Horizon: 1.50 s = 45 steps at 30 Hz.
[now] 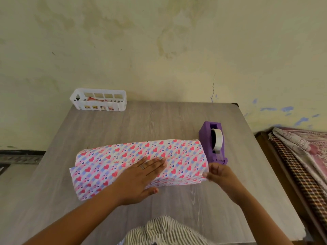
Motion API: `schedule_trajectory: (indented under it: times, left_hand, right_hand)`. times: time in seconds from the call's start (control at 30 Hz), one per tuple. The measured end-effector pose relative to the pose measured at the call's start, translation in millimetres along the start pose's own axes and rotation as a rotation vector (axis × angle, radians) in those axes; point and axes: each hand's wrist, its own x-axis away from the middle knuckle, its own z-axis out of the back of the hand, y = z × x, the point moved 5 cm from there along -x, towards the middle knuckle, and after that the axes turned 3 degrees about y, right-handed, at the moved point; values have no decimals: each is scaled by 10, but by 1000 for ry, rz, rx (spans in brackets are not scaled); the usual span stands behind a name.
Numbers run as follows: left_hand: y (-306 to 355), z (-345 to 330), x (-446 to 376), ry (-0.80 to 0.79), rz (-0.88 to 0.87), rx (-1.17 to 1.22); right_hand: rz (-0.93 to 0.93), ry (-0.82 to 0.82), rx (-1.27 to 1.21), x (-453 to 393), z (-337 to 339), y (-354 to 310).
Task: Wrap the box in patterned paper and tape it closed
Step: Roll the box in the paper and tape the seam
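A long box wrapped in white paper with red hearts and blue squares [109, 161] lies across the middle of the table; the box itself is hidden under the paper. My left hand [141, 177] lies flat on top of the overlapping paper, fingers spread, pressing the seam down. My right hand [217, 175] is at the paper's right end, its fingers pinching the paper's edge there. A purple tape dispenser [206, 137] with a white tape roll [216, 139] stands just behind the right hand, touching the parcel's right end.
A white slotted plastic basket [99, 99] holding some packets sits at the table's far left corner, against the wall. The grey wood-grain table [159, 117] ends at the right near a bed with patterned cloth [300, 152].
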Motion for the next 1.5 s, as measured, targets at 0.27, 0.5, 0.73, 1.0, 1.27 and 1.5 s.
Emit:
schedule_trajectory:
  times: [0.27, 0.5, 0.73, 1.0, 1.27, 1.5]
  left_hand:
    - [33, -27, -5, -45, 56, 55]
    - [-52, 37, -89, 11, 246, 285]
    - [-709, 274, 254, -91, 606, -55]
    - [-1488, 592, 1356, -173, 1263, -124]
    - [-711, 682, 1012, 586, 1112, 50]
    - [-641, 68, 1541, 695, 1449, 927]
  right_hand:
    - [146, 639, 344, 93, 24, -305]
    - [634, 46, 900, 262, -1311, -744]
    - [471, -162, 1176, 145, -1364, -803]
    - [425, -145, 1135, 129, -1334, -832]
    - [427, -108, 1074, 155, -1322, -780]
    - [390, -76, 1057, 62, -1226, -764]
